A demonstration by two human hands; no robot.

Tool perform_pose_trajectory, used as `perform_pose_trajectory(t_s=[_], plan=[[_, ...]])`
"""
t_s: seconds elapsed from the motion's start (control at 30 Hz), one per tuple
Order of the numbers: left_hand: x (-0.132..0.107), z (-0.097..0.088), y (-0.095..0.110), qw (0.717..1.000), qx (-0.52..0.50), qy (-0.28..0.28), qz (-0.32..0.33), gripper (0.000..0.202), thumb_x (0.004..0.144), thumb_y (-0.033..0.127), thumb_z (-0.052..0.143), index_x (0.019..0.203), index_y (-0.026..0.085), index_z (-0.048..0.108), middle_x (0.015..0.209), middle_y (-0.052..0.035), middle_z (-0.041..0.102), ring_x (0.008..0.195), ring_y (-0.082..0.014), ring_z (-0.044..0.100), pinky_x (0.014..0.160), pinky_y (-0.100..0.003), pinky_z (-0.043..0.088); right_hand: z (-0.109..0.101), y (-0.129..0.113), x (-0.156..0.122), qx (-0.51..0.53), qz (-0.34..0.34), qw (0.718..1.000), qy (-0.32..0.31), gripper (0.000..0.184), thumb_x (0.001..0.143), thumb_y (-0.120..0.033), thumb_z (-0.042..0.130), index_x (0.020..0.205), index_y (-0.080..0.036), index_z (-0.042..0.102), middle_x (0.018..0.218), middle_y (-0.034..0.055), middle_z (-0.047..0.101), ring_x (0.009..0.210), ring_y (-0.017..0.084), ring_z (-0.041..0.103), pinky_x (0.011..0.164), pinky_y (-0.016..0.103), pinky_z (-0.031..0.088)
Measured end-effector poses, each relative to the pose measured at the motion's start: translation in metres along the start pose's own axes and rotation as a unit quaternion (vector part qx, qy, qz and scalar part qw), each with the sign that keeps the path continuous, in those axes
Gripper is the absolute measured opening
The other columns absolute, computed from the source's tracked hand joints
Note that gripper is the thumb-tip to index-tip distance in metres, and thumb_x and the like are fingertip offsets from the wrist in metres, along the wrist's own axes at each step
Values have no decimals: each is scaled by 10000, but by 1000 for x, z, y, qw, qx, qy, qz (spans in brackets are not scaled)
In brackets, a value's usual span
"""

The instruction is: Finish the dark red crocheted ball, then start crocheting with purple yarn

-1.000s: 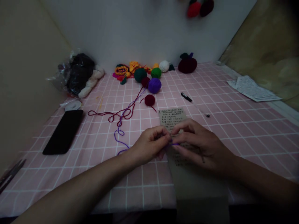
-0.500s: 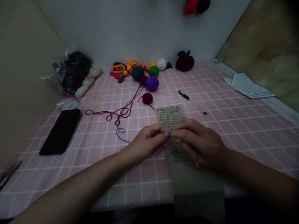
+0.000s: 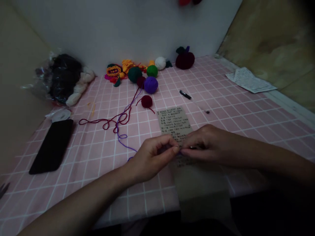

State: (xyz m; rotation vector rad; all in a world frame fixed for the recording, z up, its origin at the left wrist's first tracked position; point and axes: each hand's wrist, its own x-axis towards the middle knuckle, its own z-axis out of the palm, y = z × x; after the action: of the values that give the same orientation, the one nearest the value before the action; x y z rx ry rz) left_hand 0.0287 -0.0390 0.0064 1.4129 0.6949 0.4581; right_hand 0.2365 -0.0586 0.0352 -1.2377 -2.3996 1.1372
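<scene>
- Two bare hands meet over a handwritten sheet (image 3: 172, 121): the left hand (image 3: 150, 159) pinches purple yarn (image 3: 129, 148) between thumb and forefinger, while the right hand (image 3: 211, 144) has its fingertips drawn together on the same yarn. A slim pale thing at the right fingers is too dark to identify.
- Left of the sheet, the slack purple strand crosses loops of dark red yarn (image 3: 108, 123); a hard pull could snag the two and jerk the yarn from the fingertips.
- Beyond the sheet, the purple ball (image 3: 151, 85) could roll if the strand draws taut. A dark red ball (image 3: 147, 101), just off the sheet's far left corner, lies near that path.
- The sheet reaches past the near edge of the checked surface (image 3: 246, 121), where a dragging forearm could shift it.
- A black phone (image 3: 51, 147) lies well left of the sheet, a pen (image 3: 185, 95) just beyond it, and loose papers (image 3: 251, 80) far to its right, all out of the yarn's way.
</scene>
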Motion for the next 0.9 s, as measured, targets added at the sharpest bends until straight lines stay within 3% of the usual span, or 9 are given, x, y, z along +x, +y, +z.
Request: perform_pose_trajectory(t_s=[0.1, 0.23, 0.37, 0.5, 0.63, 0.73, 0.83, 0.9], plan=[[-3, 4, 0, 997, 68, -33, 23, 221, 912, 338, 530, 782, 164, 571, 632, 45, 437, 561, -75, 357, 517, -220, 269, -2, -1, -3, 48, 7, 998, -38, 295, 868, -186, 546, 574, -170, 533, 532, -60, 460, 487, 70, 436, 479, 201, 312], [-7, 5, 1, 996, 82, -15, 44, 202, 926, 337, 520, 812, 177, 570, 607, 51, 449, 520, -66, 382, 497, -209, 297, 1, -3, 0, 116, 25, 993, -18, 226, 835, -188, 590, 611, -165, 610, 574, -48, 515, 553, 90, 489, 516, 210, 352], [-8, 2, 2, 990, 72, 91, 86, 162, 913, 331, 553, 839, 189, 581, 681, 31, 505, 510, -59, 462, 469, -194, 355, 12, -5, 6, 244, 76, 965, 64, 167, 844, -263, 599, 728, -170, 676, 614, -43, 533, 563, 92, 480, 529, 220, 358], [-7, 1, 4, 969, 96, 178, 141, 107, 876, 282, 613, 836, 186, 635, 863, -12, 525, 606, -65, 517, 511, -193, 427, 23, -7, 11, 311, 69, 938, 139, 172, 834, -266, 612, 704, -170, 670, 646, -35, 553, 584, 94, 488, 549, 228, 371], [-8, 4, 2, 975, 3, 177, 133, 68, 862, 262, 632, 880, 197, 629, 1062, -27, 531, 564, -32, 536, 499, -194, 457, 26, -10, 13, 329, 59, 929, 159, 153, 834, -255, 625, 712, -177, 676, 586, -55, 497, 542, 79, 452, 514, 212, 341], [-9, 6, 0, 978, -67, 161, 111, 74, 851, 263, 644, 872, 198, 616, 1175, -36, 551, 529, -22, 550, 473, -190, 462, 26, -13, 12, 384, 33, 915, 121, 152, 859, -253, 615, 765, -178, 707, 698, -23, 627, 655, 105, 570, 624, 233, 436], [-7, 7, -1, 977, -135, 136, 90, 88, 834, 259, 663, 848, 195, 604, 1126, -17, 594, 512, -17, 542, 450, -170, 437, 26, -15, 12, 454, 10, 887, 85, 154, 876, -244, 615, 795, -184, 732, 829, 5, 705, 828, 138, 644, 804, 276, 478], [-6, 8, 0, 974, -175, 123, 79, 102, 821, 252, 678, 825, 189, 597, 1052, 3, 612, 492, -6, 524, 436, -153, 409, 27, -16, 12, 481, 13, 873, 85, 138, 866, -252, 640, 793, -195, 742, 813, -2, 715, 835, 134, 653, 849, 282, 480]])
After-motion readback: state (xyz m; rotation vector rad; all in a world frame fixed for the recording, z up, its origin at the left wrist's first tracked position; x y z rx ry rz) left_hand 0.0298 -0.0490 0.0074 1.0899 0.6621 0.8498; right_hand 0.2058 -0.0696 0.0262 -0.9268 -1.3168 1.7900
